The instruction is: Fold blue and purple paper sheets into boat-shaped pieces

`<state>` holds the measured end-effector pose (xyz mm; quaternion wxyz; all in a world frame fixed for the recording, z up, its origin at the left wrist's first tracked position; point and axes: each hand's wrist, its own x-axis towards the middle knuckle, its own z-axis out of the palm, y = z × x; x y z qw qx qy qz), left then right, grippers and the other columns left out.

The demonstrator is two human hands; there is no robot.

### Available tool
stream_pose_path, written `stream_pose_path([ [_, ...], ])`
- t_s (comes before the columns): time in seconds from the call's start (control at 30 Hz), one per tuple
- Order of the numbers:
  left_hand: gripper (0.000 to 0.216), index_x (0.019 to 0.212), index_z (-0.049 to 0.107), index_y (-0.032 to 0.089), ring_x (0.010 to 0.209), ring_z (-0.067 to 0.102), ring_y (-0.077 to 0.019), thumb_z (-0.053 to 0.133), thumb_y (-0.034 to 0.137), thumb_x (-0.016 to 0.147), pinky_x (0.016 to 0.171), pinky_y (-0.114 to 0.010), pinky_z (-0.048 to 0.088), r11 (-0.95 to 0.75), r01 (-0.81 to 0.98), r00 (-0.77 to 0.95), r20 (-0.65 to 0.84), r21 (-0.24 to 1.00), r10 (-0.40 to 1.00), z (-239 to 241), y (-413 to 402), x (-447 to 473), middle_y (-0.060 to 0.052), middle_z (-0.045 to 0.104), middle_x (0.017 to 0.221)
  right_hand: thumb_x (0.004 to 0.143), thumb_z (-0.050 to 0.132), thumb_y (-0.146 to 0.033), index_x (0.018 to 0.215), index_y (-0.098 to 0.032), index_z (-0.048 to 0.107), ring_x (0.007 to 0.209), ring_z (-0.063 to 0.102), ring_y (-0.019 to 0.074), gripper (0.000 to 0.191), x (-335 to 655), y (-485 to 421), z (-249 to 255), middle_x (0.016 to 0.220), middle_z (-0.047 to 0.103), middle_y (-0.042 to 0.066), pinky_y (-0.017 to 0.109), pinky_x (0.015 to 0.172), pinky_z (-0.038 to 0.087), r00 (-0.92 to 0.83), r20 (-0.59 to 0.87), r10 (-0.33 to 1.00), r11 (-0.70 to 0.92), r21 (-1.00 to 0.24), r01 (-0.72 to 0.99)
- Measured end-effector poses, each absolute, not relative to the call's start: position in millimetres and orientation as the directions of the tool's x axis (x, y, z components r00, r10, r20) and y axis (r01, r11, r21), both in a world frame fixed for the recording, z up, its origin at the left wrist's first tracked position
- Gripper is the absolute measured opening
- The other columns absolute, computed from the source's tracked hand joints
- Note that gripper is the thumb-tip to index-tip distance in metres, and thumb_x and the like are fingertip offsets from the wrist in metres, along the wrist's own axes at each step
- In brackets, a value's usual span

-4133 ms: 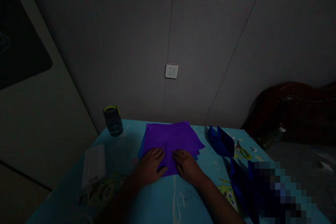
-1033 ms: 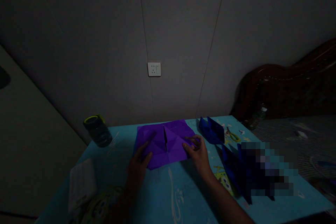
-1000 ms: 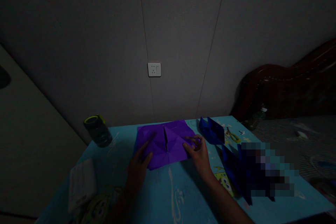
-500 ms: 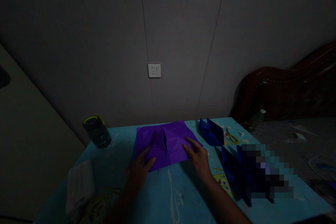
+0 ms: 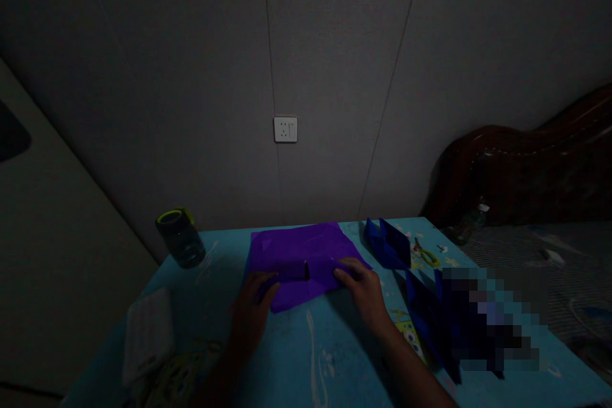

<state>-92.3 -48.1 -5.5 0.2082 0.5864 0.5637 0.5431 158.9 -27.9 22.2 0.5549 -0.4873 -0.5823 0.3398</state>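
A sheet of purple paper [image 5: 301, 242] with creases lies on the blue table. A ridge is raised crosswise over its near half, with a small dark gap at its middle. My left hand [image 5: 253, 303] pinches the left end of this ridge between thumb and fingers. At the right end, my right hand [image 5: 362, 287] grips the ridge the same way. Right of the paper stand a folded blue paper shape [image 5: 388, 245] and a larger folded dark blue one [image 5: 428, 319], partly covered by a blurred patch.
A dark bottle with a yellow-green rim [image 5: 182, 239] stands at the left back of the table [image 5: 291, 357]. Nearer is a white ribbed object [image 5: 150, 335]. Beyond the right edge are a clear bottle [image 5: 471, 223] and a dark headboard [image 5: 526, 166]; a wall rises behind.
The paper's middle, where an upright slit stood open, is now drawn into a crosswise ridge. Both hands have closed from lying on the paper to pinching it. The view has shifted slightly.
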Motion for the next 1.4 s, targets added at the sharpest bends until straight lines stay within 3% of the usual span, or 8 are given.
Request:
stream_pose_path([
  [0.2, 0.022, 0.084, 0.075, 0.029, 0.104, 0.061, -0.0224, 0.056, 0.017, 0.080, 0.094, -0.039, 0.051, -0.461, 0.543, -0.155, 0.624, 0.702, 0.766, -12, -49, -99, -0.004, 0.063, 0.107, 0.080, 0.067, -0.031, 0.085, -0.026, 0.078, 0.105, 0.064, 0.0272, 0.013, 160, -29, 22, 0.106, 0.072, 0.008, 0.042, 0.093, 0.047, 0.038, 0.402, 0.915, 0.391, -0.905, 0.169],
  [0.37, 0.024, 0.084, 0.078, 0.030, 0.117, 0.054, -0.0248, 0.056, 0.022, 0.084, 0.102, -0.043, 0.048, -0.432, 0.567, -0.240, 0.642, 0.701, 0.728, -14, -50, -102, -0.003, 0.053, 0.124, 0.078, 0.067, -0.029, 0.075, -0.027, 0.077, 0.124, 0.054, 0.0292, 0.012, 159, -28, 18, 0.130, 0.063, 0.007, 0.046, 0.102, 0.041, 0.040, 0.400, 0.916, 0.391, -0.908, 0.150],
  [0.47, 0.022, 0.087, 0.078, 0.029, 0.121, 0.053, -0.0252, 0.057, 0.027, 0.085, 0.102, -0.040, 0.049, -0.408, 0.469, -0.293, 0.573, 0.783, 0.765, -17, -49, -99, -0.004, 0.051, 0.130, 0.076, 0.068, -0.031, 0.071, -0.026, 0.076, 0.118, 0.058, 0.0310, 0.010, 156, -27, 15, 0.120, 0.069, 0.009, 0.046, 0.096, 0.046, 0.054, 0.349, 0.935, 0.345, -0.935, 0.082],
  [0.67, 0.031, 0.103, 0.077, 0.025, 0.121, 0.058, -0.0284, 0.061, 0.036, 0.079, 0.109, -0.044, 0.041, -0.163, 0.260, -0.395, 0.258, 0.952, 0.882, -18, -47, -95, -0.006, 0.066, 0.127, 0.072, 0.070, -0.033, 0.079, -0.022, 0.078, 0.069, 0.067, 0.0246, 0.016, 153, -29, 9, 0.072, 0.074, 0.006, 0.037, 0.067, 0.053, 0.075, 0.189, 0.979, 0.189, -0.982, 0.009],
  [1.07, 0.042, 0.097, 0.071, 0.016, 0.081, 0.071, -0.0218, 0.071, 0.049, 0.071, 0.070, -0.032, 0.061, -0.111, -0.078, -0.326, 0.080, 0.991, 0.942, -3, -48, -85, -0.007, 0.074, 0.090, 0.076, 0.074, -0.048, 0.106, -0.016, 0.070, 0.058, 0.063, 0.0181, 0.044, 158, -23, 10, 0.064, 0.067, 0.001, 0.030, 0.060, 0.048, -0.029, 0.101, 0.994, 0.099, -0.993, -0.067],
  [1.23, 0.080, 0.136, 0.041, 0.022, 0.070, 0.071, -0.0182, 0.077, 0.043, 0.068, 0.064, -0.030, 0.059, -0.106, -0.232, -0.305, 0.031, 0.967, 0.952, 4, -48, -83, 0.002, 0.071, 0.075, 0.075, 0.077, -0.046, 0.144, -0.015, 0.039, 0.053, 0.062, 0.0169, 0.085, 161, -22, 14, 0.055, 0.063, -0.005, 0.028, 0.056, 0.047, -0.029, 0.040, 0.999, 0.037, -0.993, -0.113],
  [1.33, 0.092, 0.145, 0.028, 0.024, 0.069, 0.071, -0.0179, 0.077, 0.038, 0.069, 0.066, -0.032, 0.059, -0.075, -0.307, -0.243, -0.003, 0.949, 0.970, 5, -48, -86, 0.003, 0.072, 0.075, 0.070, 0.080, -0.045, 0.143, -0.010, 0.039, 0.053, 0.063, 0.0179, 0.091, 166, -20, 11, 0.054, 0.064, -0.003, 0.029, 0.057, 0.047, -0.041, -0.040, 0.998, -0.043, -0.995, -0.089],
  [1.4, 0.087, 0.143, 0.034, 0.022, 0.072, 0.071, -0.0193, 0.077, 0.035, 0.069, 0.066, -0.033, 0.059, -0.042, -0.341, -0.220, -0.037, 0.939, 0.975, 3, -48, -88, 0.000, 0.073, 0.081, 0.067, 0.082, -0.045, 0.137, -0.006, 0.045, 0.055, 0.064, 0.0191, 0.087, 170, -19, 8, 0.053, 0.064, -0.002, 0.030, 0.059, 0.048, -0.045, -0.084, 0.995, -0.087, -0.994, -0.066],
])
